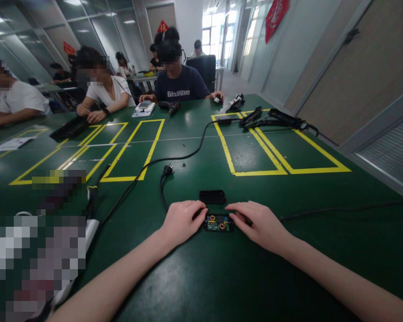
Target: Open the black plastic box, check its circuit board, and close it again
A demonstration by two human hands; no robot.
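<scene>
Left hand [183, 221], right hand [258, 223] hold open adapter [217, 222]; shirt [178, 87] maybe "EdooWare".

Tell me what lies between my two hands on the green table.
In the head view, a small black plastic case, opened so its electronics show, lies between the left hand and the right hand; both touch its ends.
</scene>
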